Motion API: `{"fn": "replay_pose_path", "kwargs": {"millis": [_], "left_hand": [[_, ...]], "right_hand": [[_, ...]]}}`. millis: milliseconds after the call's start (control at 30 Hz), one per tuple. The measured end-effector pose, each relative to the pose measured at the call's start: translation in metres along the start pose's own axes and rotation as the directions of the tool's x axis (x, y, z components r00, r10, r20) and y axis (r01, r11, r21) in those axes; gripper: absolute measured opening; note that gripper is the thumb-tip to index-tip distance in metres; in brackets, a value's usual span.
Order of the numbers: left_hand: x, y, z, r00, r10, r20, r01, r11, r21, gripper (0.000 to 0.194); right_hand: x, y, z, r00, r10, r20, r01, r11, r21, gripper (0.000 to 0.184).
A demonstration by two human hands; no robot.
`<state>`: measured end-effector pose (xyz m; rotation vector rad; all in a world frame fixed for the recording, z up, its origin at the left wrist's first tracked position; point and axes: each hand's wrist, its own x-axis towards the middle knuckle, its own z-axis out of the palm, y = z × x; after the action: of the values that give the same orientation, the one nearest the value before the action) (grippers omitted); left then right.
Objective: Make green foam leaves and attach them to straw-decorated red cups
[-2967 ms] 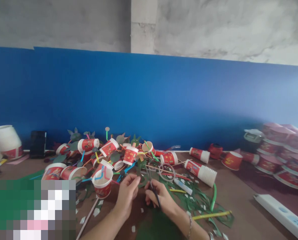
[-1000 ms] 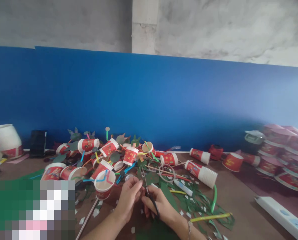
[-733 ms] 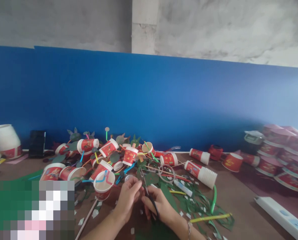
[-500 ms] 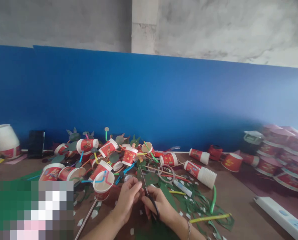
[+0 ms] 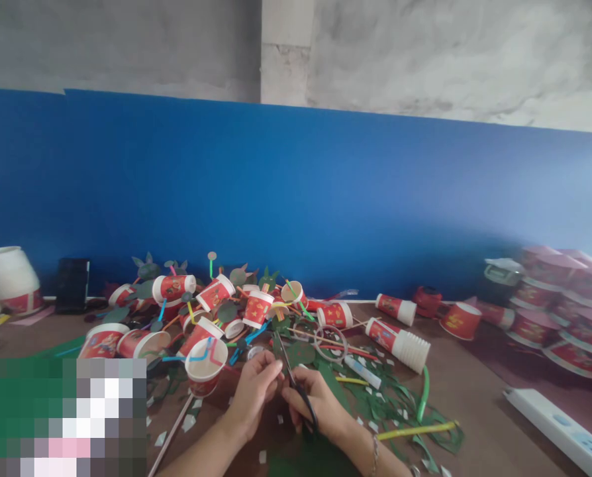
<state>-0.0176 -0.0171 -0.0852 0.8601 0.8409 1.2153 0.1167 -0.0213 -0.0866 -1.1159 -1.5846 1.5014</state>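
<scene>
Black-handled scissors (image 5: 303,396) are in my right hand (image 5: 316,401), with the fingers wrapped round the handles and the blades pointing up and away. My left hand (image 5: 257,387) is pinched shut close to the blades; whatever lies between its fingertips is too small and too hidden to make out. Left of that hand stands a red and white paper cup (image 5: 206,368) with a blue and a red straw in it. Beyond both hands lies a jumbled heap of red paper cups (image 5: 259,309), bent straws and green paper pieces.
Green paper scraps (image 5: 390,401) and white bits litter the table right of my hands, beside a glue stick (image 5: 363,372) and a roll of clear tape (image 5: 331,343). Stacked cups (image 5: 400,344) lie farther right. A white power strip (image 5: 559,424) sits at the right edge, below pink-topped cups (image 5: 577,328).
My hands stay in nearly the same place. The scissors have shifted only very slightly, and the cups and scraps look unmoved.
</scene>
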Motion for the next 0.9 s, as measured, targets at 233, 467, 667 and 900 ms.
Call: {"fn": "replay_pose_path", "kwargs": {"millis": [233,467,667,900], "left_hand": [[0.000,0.001,0.000,1.000,-0.008,-0.012,0.008,1.000,-0.002,0.035],[-0.001,0.001,0.000,1.000,0.000,0.004,0.000,1.000,-0.005,0.035],[-0.001,0.003,0.001,1.000,0.004,0.002,-0.004,1.000,-0.013,0.034],[0.000,0.003,0.001,1.000,-0.003,0.023,0.004,0.999,-0.038,0.034]], "right_hand": [[0.002,0.004,-0.001,1.000,-0.021,0.001,0.021,1.000,-0.009,0.038],[0.002,0.009,-0.002,0.999,-0.035,0.004,0.035,0.999,-0.032,0.037],[0.004,0.012,-0.004,0.998,-0.054,0.010,0.054,0.997,-0.047,0.038],[0.003,0.009,-0.003,1.000,-0.021,0.007,0.021,0.999,-0.035,0.039]]}}
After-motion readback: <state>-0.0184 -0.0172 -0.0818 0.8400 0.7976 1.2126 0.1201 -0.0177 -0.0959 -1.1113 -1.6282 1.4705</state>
